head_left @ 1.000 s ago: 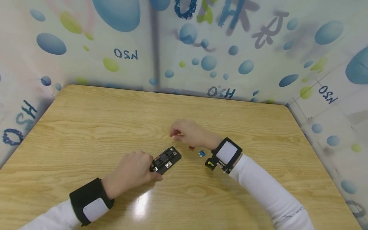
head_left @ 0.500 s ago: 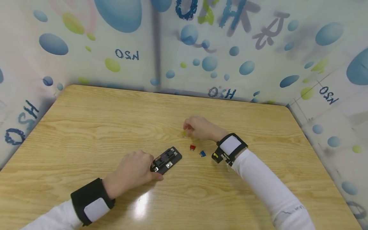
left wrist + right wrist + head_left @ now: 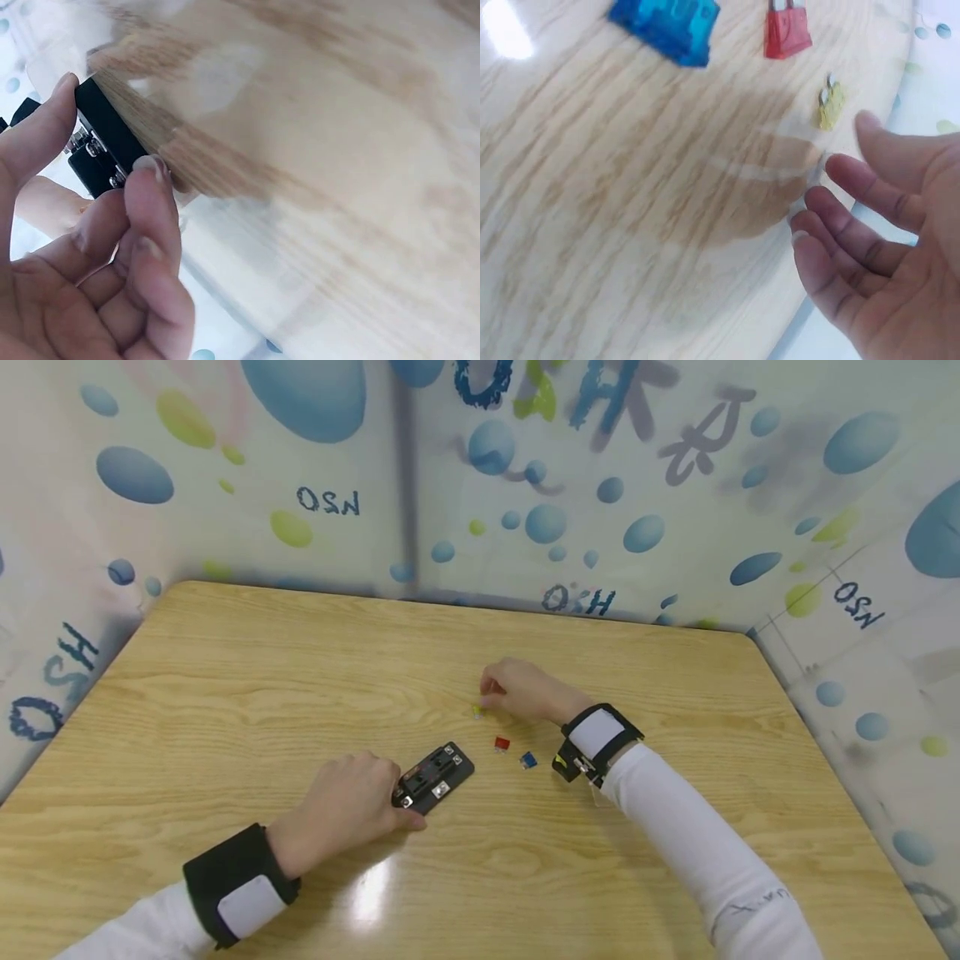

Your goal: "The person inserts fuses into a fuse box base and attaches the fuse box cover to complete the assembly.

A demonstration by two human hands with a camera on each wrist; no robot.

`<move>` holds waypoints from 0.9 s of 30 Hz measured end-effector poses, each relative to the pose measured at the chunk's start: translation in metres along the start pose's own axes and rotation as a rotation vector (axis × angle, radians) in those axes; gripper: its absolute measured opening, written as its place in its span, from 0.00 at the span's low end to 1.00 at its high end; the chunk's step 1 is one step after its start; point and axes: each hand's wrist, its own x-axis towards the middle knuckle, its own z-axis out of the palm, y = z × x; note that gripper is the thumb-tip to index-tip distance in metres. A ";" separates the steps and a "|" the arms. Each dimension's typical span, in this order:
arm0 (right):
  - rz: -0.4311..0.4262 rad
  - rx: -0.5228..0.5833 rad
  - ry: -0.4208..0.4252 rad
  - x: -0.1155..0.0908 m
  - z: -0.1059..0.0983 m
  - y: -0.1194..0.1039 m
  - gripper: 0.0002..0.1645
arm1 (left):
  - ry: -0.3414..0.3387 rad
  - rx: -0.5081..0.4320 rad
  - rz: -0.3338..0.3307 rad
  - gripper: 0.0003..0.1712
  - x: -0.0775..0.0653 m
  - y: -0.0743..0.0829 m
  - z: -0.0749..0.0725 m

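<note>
My left hand (image 3: pixel 348 802) grips one end of a black fuse holder block (image 3: pixel 442 781) with metal terminals, which lies on the table. In the left wrist view the thumb and fingertips pinch the block (image 3: pixel 112 124) by its edges. My right hand (image 3: pixel 525 692) hovers beside a small yellow blade fuse (image 3: pixel 477 712). The right wrist view shows its thumb and loosely bent fingers apart, with nothing between them and the yellow fuse (image 3: pixel 831 105) just off the thumb tip. A red blade fuse (image 3: pixel 502 744) and a blue blade fuse (image 3: pixel 528 760) lie closer to me.
The wooden table (image 3: pixel 300 668) extends on all sides of the hands. Behind it stands a wall (image 3: pixel 337 552) patterned with blue and green spots. A black strap (image 3: pixel 603 735) with a small camera sits on the right wrist.
My right hand has moved right and slightly away from me, uncovering the yellow fuse and more of the red one. The left hand stays on the fuse holder block.
</note>
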 end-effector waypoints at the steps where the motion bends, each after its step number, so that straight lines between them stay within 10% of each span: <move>1: -0.007 -0.007 -0.003 0.001 0.001 -0.001 0.17 | -0.004 0.003 -0.003 0.28 0.000 0.000 0.000; 27: -0.120 -0.050 -0.043 0.002 0.007 -0.001 0.09 | -0.009 0.007 -0.007 0.28 0.000 0.001 -0.004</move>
